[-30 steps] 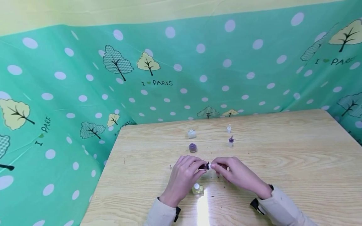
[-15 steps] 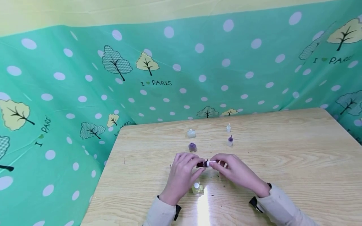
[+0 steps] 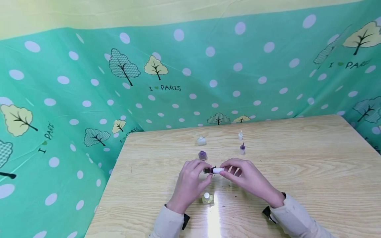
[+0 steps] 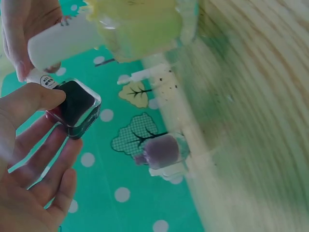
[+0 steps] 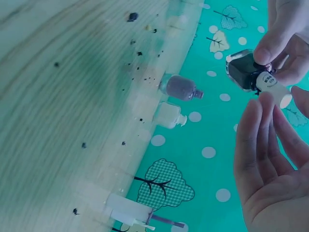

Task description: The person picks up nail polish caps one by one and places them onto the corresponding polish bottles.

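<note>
Above the table, my left hand [image 3: 189, 183] pinches a small nail polish bottle [image 4: 77, 108] of dark polish between thumb and fingers. The bottle lies on its side, its white cap [image 3: 218, 170] pointing right, with dark residue around the neck. My right hand [image 3: 248, 178] has its thumb and fingertips at the cap's free end; in the right wrist view the cap [image 5: 271, 86] sits against the bottle's neck. A yellow nail polish bottle [image 3: 207, 198] with a white cap stands on the table just below the hands.
Beyond the hands stand an uncapped purple bottle [image 3: 202, 155] and an uncapped whitish bottle [image 3: 201, 141]. To their right are a cap with a purple brush [image 3: 242, 149] and a white brush cap [image 3: 240, 135]. Dark specks dot the wooden table [image 3: 297, 172].
Both hands have shifted slightly toward the table's far side, and the bottle slightly left. My right fingers have slid back along the cap, so more of its white length shows.
</note>
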Demonstrator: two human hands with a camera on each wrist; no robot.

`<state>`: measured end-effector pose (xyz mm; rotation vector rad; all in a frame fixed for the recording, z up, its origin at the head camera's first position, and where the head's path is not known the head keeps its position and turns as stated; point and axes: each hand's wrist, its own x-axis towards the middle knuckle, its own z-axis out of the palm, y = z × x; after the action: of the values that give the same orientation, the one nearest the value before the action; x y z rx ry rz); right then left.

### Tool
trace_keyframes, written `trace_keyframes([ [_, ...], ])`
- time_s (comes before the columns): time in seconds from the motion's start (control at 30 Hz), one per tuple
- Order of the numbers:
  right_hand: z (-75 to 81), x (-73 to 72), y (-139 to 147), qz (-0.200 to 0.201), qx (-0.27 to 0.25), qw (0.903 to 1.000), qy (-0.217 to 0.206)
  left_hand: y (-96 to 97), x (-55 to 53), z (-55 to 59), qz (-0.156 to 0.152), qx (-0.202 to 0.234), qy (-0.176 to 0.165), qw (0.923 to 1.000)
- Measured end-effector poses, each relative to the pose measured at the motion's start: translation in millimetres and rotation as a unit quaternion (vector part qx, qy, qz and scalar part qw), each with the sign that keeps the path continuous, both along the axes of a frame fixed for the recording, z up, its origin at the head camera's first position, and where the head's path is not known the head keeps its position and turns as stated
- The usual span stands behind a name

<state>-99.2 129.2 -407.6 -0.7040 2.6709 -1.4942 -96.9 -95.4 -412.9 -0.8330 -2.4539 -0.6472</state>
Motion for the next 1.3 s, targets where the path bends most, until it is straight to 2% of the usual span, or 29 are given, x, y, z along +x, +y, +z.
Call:
trace_keyframes([
  [0.13, -2.5, -0.4, 2, -0.002, 0.008, 0.9999, 0.014, -2.3, -2.1, -3.7, 0.008, 0.007, -0.027, 0.9996],
  [0.23, -5.4, -0.7, 3, -0.005, 0.016, 0.9993, 0.033, -3.6, -3.2, -6.2, 0.010, 0.018, -0.065, 0.9977],
  [0.4, -10.3, -1.6, 6, -0.011, 0.034, 0.9984, 0.045, -5.5, -5.1, -9.6, 0.017, 0.042, -0.155, 0.9868],
  [0.5, -12.8, -2.1, 8, -0.017, 0.048, 0.9979, 0.039, -6.6, -7.1, -12.2, 0.022, 0.042, -0.192, 0.9802],
  [0.73, -19.0, -3.6, 14, -0.032, 0.083, 0.9958, 0.026, -7.9, -12.3, -17.5, 0.029, 0.043, -0.244, 0.9684],
  [1.1, -24.7, -4.3, 21, -0.042, 0.113, 0.9921, 0.034, -8.9, -15.9, -22.9, 0.025, 0.052, -0.327, 0.9432],
  [1.2, -25.6, -4.3, 23, -0.043, 0.121, 0.9911, 0.035, -8.7, -16.7, -23.5, 0.028, 0.051, -0.338, 0.9394],
  [1.3, -26.0, -4.3, 24, -0.045, 0.127, 0.9903, 0.034, -8.1, -17.6, -24.3, 0.036, 0.041, -0.335, 0.9405],
])
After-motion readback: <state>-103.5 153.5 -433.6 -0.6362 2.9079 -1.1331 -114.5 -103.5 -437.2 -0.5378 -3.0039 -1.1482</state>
